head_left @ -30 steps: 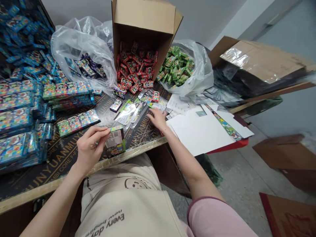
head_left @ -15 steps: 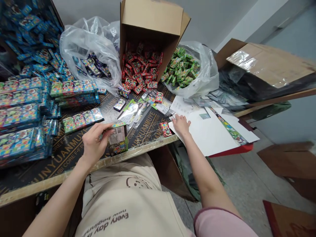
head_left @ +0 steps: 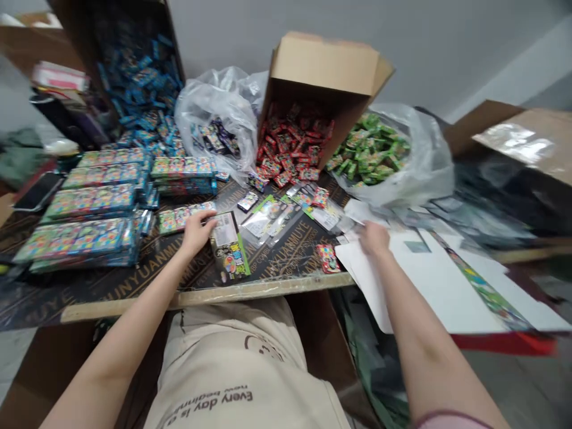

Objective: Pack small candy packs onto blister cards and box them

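Note:
My left hand (head_left: pixel 198 232) pinches the upper left edge of a flat printed packet (head_left: pixel 229 253), green and black with a pale label. The packet stands tilted at the table's front. Just behind that hand lies a row of small colourful boxes (head_left: pixel 179 219). To the right, my right hand (head_left: pixel 374 239) is at the left end of white card sheets (head_left: pixel 411 292); its fingers are blurred, and I cannot tell whether they grip a sheet. A small red box (head_left: pixel 328 258) lies left of the sheets. Between the hands are clear printed sleeves (head_left: pixel 272 219) and a dark-edged small box (head_left: pixel 247 201).
Wrapped rows of boxes (head_left: pixel 89 238) are stacked at left, with blue boxes (head_left: pixel 147 89) spilling behind. A carton (head_left: pixel 324 62) holds red boxes. Plastic bags hold purple boxes (head_left: pixel 214 138) and green boxes (head_left: pixel 373 149). The table's front edge (head_left: pixel 263 289) runs before me.
The view has swung left, so the table appears shifted right. My left hand still holds the packet, which now shows more of its face. My right hand has shifted over the white sheets.

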Motion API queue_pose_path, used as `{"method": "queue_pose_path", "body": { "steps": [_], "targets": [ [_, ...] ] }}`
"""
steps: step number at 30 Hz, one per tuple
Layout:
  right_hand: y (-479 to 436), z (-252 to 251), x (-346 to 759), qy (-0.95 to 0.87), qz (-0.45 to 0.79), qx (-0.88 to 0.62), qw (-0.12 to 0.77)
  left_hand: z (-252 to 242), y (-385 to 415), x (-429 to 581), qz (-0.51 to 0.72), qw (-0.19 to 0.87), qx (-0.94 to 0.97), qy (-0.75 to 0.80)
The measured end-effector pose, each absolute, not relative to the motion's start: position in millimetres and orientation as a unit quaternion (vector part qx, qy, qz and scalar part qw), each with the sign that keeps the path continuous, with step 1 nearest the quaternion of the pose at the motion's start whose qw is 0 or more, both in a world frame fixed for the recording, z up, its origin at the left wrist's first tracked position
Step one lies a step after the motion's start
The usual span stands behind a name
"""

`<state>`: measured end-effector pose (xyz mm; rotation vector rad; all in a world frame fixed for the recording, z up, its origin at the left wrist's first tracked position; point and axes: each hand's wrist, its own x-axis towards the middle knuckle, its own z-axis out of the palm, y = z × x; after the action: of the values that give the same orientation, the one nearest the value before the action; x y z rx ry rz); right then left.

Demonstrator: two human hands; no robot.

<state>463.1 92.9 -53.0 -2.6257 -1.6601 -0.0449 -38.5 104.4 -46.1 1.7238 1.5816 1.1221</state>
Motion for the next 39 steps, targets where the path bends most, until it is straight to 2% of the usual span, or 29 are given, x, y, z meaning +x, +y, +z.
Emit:
{"method": "queue_pose_path", "body": {
  "steps": [3, 5, 7, 9, 10, 12, 15, 19, 21, 23, 27, 30, 32, 35, 39],
  "targets": [
    [90.2, -49.6, 441.2, -0.541, -0.04, -0.838, 0.056, -47.2, 106.6, -41.1, 0.417, 0.262, 0.62, 0.611],
    [77.0, -52.2, 406.0, -0.589, -0.061, -0.798, 0.106, -42.6, 94.5, -27.5, 0.446, 0.301, 0.602, 0.59],
    [55.6, -56.0, 356.4, -0.713, -0.084, -0.669, 0.192, -37.7, 76.2, -3.5, 0.453, 0.448, 0.541, 0.549],
    [32.7, -58.8, 302.6, -0.811, -0.084, -0.534, 0.225, -35.3, 56.7, 22.5, 0.408, 0.631, 0.433, 0.499],
    [22.7, -59.3, 278.3, -0.839, -0.081, -0.486, 0.23, -35.3, 48.3, 33.5, 0.392, 0.692, 0.377, 0.475],
    [7.2, -58.3, 242.5, -0.875, -0.051, -0.425, 0.226, -36.8, 36.1, 47.4, 0.405, 0.738, 0.296, 0.451],
    [-2.6, -52.9, 225.3, -0.86, 0.045, -0.435, 0.265, -38.6, 29.9, 46.3, 0.453, 0.724, 0.237, 0.462],
    [4.2, -49.4, 233.8, -0.682, 0.278, -0.536, 0.412, -36.1, 28.1, 30.5, 0.424, 0.73, 0.233, 0.482],
    [8.1, -50.1, 233.4, -0.595, 0.42, -0.526, 0.439, -35.3, 25.0, 28.4, 0.401, 0.741, 0.252, 0.476],
    [8.9, -50.5, 229.0, -0.551, 0.503, -0.492, 0.449, -35.7, 21.1, 30.3, 0.409, 0.727, 0.274, 0.479],
    [6.5, -47.8, 222.8, -0.552, 0.498, -0.483, 0.463, -35.9, 14.7, 32.0, 0.514, 0.595, 0.367, 0.498],
    [6.8, -43.4, 224.3, -0.566, 0.494, -0.488, 0.444, -34.0, 12.8, 27.4, 0.525, 0.525, 0.446, 0.5],
    [7.3, -40.9, 224.9, -0.548, 0.513, -0.498, 0.433, -32.3, 12.4, 24.2, 0.49, 0.517, 0.487, 0.505],
    [6.6, -39.6, 222.6, -0.473, 0.557, -0.511, 0.453, -29.8, 12.2, 22.4, 0.442, 0.564, 0.489, 0.498],
    [5.0, -42.5, 217.9, -0.394, 0.596, -0.516, 0.472, -28.1, 13.9, 23.6, 0.443, 0.589, 0.449, 0.506]
  ]
}}
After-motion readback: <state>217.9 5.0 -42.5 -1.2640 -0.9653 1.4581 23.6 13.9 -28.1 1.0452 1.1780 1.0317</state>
